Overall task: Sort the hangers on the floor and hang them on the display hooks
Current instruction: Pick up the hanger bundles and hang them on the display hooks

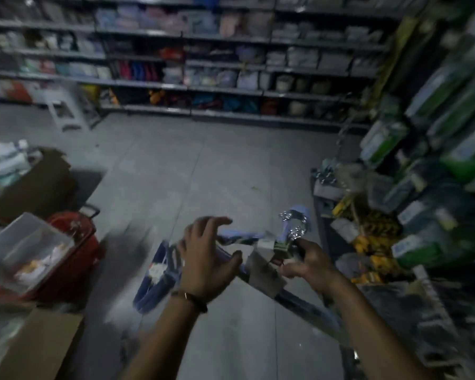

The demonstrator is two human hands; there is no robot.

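Blue plastic hanger bundle (154, 283), chrome-hooked, held above floor (203, 165) near centre: right hand (305, 263) fingers gripping its neck, left hand (206, 253) fingers spread wide beside it. Judged early: bundle not yet hung.

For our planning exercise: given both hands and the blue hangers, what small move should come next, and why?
Probably close the left hand on the blue hanger bundle. The right hand grips it below the chrome hooks; the left is open, fingers spread, by its arm, so only one hand holds it.
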